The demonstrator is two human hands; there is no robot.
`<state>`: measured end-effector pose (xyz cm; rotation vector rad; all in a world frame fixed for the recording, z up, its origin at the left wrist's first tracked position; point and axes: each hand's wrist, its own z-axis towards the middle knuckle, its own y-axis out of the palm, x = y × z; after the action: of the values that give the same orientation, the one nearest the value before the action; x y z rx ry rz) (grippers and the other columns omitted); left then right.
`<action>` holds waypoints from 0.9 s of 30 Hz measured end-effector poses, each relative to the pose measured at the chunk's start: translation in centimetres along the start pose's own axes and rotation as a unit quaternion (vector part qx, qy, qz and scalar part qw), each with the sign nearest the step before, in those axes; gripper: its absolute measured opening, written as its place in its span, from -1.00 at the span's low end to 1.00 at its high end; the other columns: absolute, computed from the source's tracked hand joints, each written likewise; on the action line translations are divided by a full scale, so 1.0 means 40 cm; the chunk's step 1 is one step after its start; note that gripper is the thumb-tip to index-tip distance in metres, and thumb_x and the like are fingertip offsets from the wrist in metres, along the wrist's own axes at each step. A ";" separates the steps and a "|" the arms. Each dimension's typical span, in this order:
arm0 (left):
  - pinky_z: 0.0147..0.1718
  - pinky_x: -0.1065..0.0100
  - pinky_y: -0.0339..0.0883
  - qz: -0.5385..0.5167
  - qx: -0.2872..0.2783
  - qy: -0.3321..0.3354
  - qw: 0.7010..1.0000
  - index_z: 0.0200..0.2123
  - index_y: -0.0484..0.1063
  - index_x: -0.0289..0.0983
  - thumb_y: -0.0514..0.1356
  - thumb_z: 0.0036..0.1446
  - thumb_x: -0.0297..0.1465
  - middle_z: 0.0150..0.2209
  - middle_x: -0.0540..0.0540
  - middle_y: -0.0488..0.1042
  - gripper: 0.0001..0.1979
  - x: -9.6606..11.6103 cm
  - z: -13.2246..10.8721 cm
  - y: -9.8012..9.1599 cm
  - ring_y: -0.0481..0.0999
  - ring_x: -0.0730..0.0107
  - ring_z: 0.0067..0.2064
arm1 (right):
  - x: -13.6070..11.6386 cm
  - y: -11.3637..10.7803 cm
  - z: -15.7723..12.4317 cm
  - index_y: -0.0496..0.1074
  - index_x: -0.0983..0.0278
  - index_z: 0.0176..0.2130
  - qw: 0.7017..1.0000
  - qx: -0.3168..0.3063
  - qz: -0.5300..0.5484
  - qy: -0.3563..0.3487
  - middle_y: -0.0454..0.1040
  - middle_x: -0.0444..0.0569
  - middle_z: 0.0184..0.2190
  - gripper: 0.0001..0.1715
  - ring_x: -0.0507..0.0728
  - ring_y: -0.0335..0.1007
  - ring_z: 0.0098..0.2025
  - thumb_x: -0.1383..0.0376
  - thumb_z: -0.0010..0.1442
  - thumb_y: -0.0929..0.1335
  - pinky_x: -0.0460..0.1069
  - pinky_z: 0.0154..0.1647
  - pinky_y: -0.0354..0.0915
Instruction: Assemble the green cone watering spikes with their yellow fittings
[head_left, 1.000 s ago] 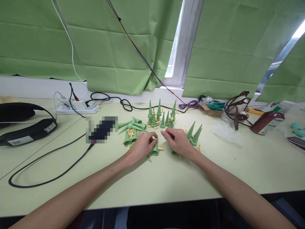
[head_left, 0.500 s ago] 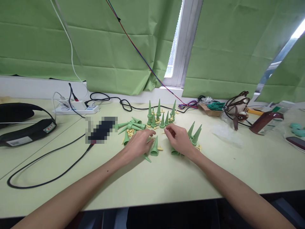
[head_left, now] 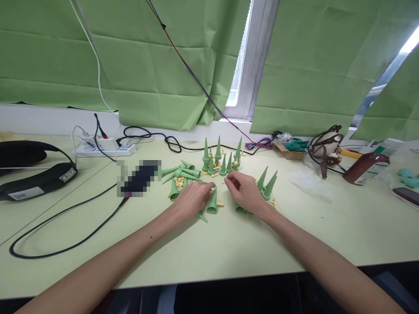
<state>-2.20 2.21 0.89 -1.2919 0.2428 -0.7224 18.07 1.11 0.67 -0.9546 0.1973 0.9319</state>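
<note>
My right hand (head_left: 244, 190) pinches a small yellow plastic piece (head_left: 224, 182) between thumb and fingers. My left hand (head_left: 194, 198) is closed, palm down, left of a standing green plastic watering spike (head_left: 212, 204) that has a yellow valve (head_left: 220, 204) in its side. What the left fingers grip, if anything, is hidden. Beyond the left wrist lies a heap of loose green spikes (head_left: 186, 173) with small yellow valves (head_left: 179, 182). Several spikes fitted with valves (head_left: 218, 150) stand upright behind both hands. Another group of spikes (head_left: 269, 185) is partly covered by my right hand.
A cable runs to a pixelated dark device (head_left: 140, 178) on the left. A white power strip (head_left: 104, 149) sits against the wall. To the right are a crumpled plastic bag (head_left: 309, 185), a small cardboard box (head_left: 290, 151) and a dark red bottle (head_left: 366, 168).
My left hand's fingers have drawn together and shifted slightly right, towards the standing spike. The right hand has barely moved and keeps its pinch.
</note>
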 end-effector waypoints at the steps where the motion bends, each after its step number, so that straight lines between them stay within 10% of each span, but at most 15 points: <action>1: -0.50 0.39 0.02 0.000 0.001 0.004 1.000 -0.30 0.46 -0.24 0.07 0.17 -0.49 -0.45 -0.10 0.50 -0.84 0.000 0.000 0.000 0.47 0.26 -0.43 | 0.000 0.000 0.000 0.31 0.25 -0.36 1.000 0.000 0.001 0.001 0.35 -0.16 -0.55 -0.81 0.02 0.20 -0.52 0.30 0.32 0.24 -0.06 -0.44 0.13; 13: -0.46 0.39 0.16 0.009 0.010 0.024 1.000 -0.16 0.46 -0.22 0.07 0.21 -0.47 -0.36 -0.12 0.54 -0.80 -0.004 0.000 0.005 0.54 0.22 -0.34 | -0.004 -0.003 -0.001 0.32 0.25 -0.36 1.000 -0.007 0.006 -0.003 0.37 -0.14 -0.53 -0.81 0.03 0.21 -0.51 0.30 0.32 0.24 -0.06 -0.44 0.15; 27: -0.39 0.41 0.34 -0.051 0.220 0.132 0.965 0.04 0.34 -0.20 0.07 0.33 -0.44 -0.10 -0.10 0.55 -0.76 0.023 -0.006 0.000 0.53 0.44 -0.34 | -0.018 -0.003 0.000 0.41 0.25 -0.19 0.999 -0.035 0.032 -0.010 0.47 -0.08 -0.36 -0.80 0.04 0.32 -0.39 0.24 0.37 0.24 -0.05 -0.34 0.23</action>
<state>-1.62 1.46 1.04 -0.7881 0.2165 -0.9778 17.70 0.66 1.12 -1.0067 0.1806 1.0132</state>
